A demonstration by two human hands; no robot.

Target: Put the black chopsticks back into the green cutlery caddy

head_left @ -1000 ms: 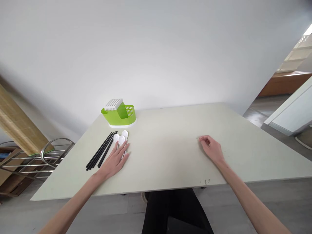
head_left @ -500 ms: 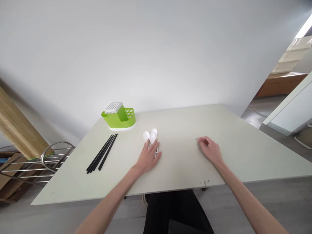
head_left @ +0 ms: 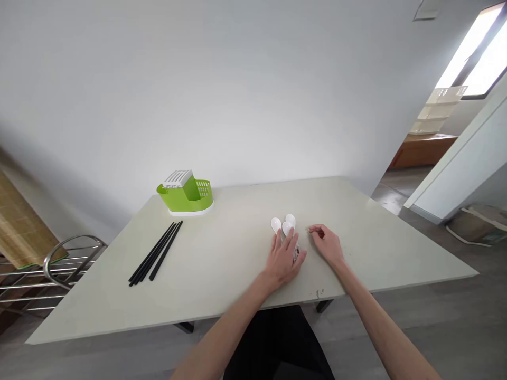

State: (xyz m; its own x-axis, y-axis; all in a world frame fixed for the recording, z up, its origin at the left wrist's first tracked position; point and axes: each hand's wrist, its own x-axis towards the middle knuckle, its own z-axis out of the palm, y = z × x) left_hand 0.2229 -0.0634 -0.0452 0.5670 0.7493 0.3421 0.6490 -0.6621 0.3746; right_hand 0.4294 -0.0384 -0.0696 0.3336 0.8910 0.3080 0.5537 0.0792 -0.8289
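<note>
The left hand lies spread wide over the near ends of three spoons right of the table's centre, where uneven pressure could scatter them, while the right hand curls just rightward, its grip unclear.

White oval-bowled spoons bear dark handle marks; long thin sticks are black; a lime-green latticed plastic basket, white-topped, stands at the pale grey-green table's back left corner.
</note>
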